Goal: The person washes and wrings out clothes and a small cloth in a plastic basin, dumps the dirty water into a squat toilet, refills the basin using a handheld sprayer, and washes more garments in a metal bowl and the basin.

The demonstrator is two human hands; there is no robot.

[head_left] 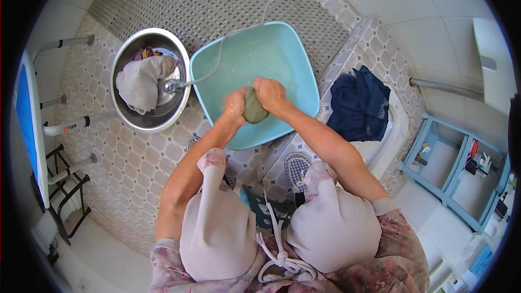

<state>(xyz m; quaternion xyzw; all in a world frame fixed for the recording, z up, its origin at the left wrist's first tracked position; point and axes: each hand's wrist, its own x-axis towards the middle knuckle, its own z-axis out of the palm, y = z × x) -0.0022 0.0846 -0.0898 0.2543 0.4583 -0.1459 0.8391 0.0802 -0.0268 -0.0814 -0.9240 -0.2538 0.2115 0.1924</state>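
Past a tied drawstring [281, 259], hands [270, 94] clench green cloth [254, 108], its long axis pointing away, slightly left.

My left hand [235, 104] and right hand [270, 95] grip a bunched olive cloth [255, 108] over the near part of a turquoise basin [304, 73] holding water. To the left, a steel bowl [165, 109] holds a pale grey cloth [142, 82] and a shower head [172, 86], whose hose [221, 57] crosses the basin. To the right, a dark blue garment [359, 103] partly covers a squat toilet [384, 146].
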